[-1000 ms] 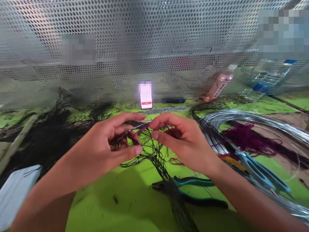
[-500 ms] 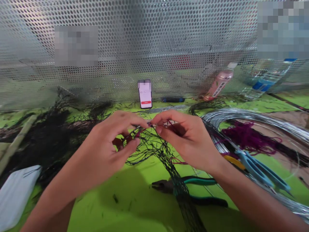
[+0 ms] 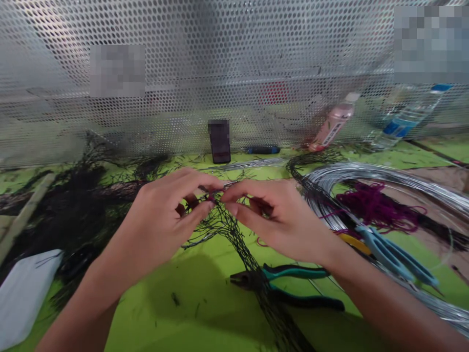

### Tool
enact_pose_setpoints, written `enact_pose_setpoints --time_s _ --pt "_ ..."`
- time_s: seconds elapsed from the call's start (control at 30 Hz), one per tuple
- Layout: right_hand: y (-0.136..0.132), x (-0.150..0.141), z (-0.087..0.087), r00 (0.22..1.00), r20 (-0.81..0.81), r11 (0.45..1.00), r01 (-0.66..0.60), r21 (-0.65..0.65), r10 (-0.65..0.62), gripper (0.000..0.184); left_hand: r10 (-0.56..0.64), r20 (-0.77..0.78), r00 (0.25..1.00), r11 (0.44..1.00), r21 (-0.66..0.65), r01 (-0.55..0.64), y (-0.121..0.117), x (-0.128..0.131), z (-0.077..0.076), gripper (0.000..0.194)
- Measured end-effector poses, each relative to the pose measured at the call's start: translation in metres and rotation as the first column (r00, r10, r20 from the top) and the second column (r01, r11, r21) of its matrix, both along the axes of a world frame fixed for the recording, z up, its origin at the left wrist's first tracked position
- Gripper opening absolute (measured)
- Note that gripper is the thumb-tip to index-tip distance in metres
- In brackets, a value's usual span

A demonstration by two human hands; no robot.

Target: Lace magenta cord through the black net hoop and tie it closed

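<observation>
Black netting (image 3: 234, 234) runs from between my fingers down over the green table (image 3: 176, 313). My left hand (image 3: 172, 210) is closed, thumb and fingers pinching the netting's gathered upper end. A bit of purple cord (image 3: 211, 198) shows at its fingertips. Close beside it, my right hand (image 3: 271, 210) also pinches the gathered end, though exactly which strands it grips is too small to make out. Pliers (image 3: 249, 280) with green and black handles lie under the netting's lower part.
Right of my hands lie a coil of silvery wire (image 3: 351, 171), purple cord (image 3: 373, 205) and blue-handled scissors (image 3: 399, 259). A phone (image 3: 220, 144), a pink bottle (image 3: 333, 124) and a clear bottle (image 3: 403, 122) stand before the perforated metal panel (image 3: 227, 54). Dark netting (image 3: 91, 205) heaps at left.
Both hands have shifted slightly left, the right more, with fingertips closer together. The netting has swung left across the pliers. The phone screen has gone dark.
</observation>
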State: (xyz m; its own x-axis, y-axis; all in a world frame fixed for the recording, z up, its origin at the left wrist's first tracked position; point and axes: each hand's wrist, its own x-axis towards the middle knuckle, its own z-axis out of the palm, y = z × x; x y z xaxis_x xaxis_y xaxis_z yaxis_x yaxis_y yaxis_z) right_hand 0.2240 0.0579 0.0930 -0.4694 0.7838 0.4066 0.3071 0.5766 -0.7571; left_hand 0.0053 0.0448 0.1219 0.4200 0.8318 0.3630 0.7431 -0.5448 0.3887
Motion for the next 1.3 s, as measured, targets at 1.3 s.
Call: enact_pose_setpoints --time_s 1.3 --pt "0.01 0.007 0.005 0.919 -0.388 0.942 -0.071 -0.329 -0.066 0.011 -0.237 0.195 0.952 0.935 -0.219 0.278 0.0 -0.011 0.013 0.018"
